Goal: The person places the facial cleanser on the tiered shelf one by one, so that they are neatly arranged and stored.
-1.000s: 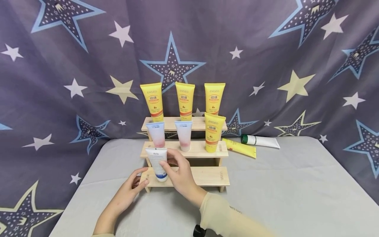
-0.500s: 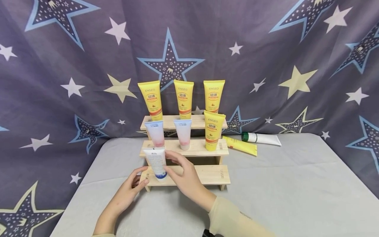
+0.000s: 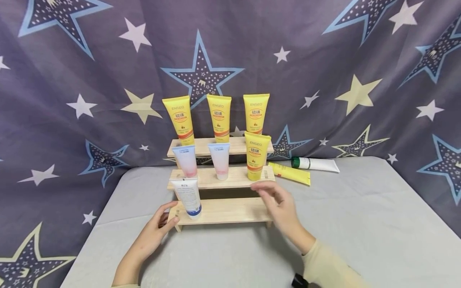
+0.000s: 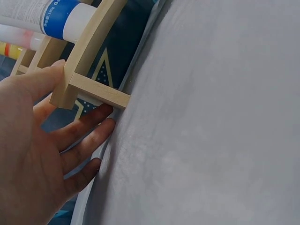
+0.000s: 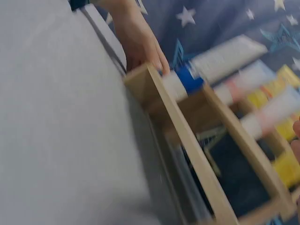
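On the lowest step of a three-step wooden display rack [image 3: 234, 211], a white tube with a blue band [image 3: 188, 198] stands at the left end. My left hand [image 3: 155, 230] holds that end of the step; in the left wrist view, the thumb lies against the plank and the other fingers spread around its end and leg [image 4: 101, 90]. My right hand [image 3: 282, 206] is off the tube, near the right end of the lowest step, fingers loosely bent with nothing in them. Only its fingertips [image 5: 296, 140] show in the blurred right wrist view.
Two pink-and-blue tubes [image 3: 220, 162] and a yellow tube [image 3: 256, 156] stand on the middle step. Several yellow tubes [image 3: 219, 118] line the top one. Right of the rack lie another yellow tube [image 3: 291, 173] and a white tube with a green cap [image 3: 318, 164]. A star-patterned curtain [image 3: 252, 52] hangs behind.
My right hand has let go of the white tube and moved right, away from it. The tube stays upright on the lowest step. My left hand has kept its place at the rack.
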A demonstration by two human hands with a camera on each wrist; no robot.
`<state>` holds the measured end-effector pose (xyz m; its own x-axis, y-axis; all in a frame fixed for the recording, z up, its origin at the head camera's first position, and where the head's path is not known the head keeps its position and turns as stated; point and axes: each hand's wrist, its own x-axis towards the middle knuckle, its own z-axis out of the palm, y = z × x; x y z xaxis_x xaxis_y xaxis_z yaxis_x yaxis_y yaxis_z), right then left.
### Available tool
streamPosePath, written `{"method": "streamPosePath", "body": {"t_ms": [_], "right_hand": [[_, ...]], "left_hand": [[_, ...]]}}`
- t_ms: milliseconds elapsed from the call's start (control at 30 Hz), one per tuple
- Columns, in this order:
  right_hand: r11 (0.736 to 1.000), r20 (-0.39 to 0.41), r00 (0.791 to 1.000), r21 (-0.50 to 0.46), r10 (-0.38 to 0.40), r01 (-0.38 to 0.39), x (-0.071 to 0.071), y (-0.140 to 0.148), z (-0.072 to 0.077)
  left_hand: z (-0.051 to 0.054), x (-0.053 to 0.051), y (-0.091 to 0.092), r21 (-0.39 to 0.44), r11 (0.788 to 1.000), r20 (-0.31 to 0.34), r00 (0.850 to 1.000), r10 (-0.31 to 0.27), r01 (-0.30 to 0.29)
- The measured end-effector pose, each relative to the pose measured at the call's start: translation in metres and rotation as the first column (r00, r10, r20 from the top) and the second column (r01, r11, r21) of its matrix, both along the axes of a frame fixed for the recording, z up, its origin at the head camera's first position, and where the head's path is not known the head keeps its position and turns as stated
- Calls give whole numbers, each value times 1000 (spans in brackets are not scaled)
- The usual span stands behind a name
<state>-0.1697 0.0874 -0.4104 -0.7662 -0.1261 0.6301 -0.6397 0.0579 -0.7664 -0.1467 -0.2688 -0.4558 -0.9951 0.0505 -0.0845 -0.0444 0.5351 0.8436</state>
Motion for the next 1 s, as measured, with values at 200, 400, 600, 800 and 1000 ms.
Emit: {"method": "streamPosePath", "body": {"t_ms": [200,400,600,800,1000], "right_hand": [[999,46,998,-23,-48,49,-14,46,-6],[993,79,991,41,-112,109,-33,80,-18],[957,115,977,251,-180,147,-60,102,-30],[895,226,948,432,-223,108,-89,116,-39],[866,266,931,492,-248,90,-110,124,-47]], "left_hand": [[0,-1,0,12,1000,-15,1000,-6,7],[0,-1,0,14,1000,-21,1000,-10,10],[-2,0,-1,21,1000,-24,1000,-12,12],[-1,-1,-1,16,1000,-23,1000,-13,13],[-2,-1,0,23,1000,-14,1000,-8,9]]}}
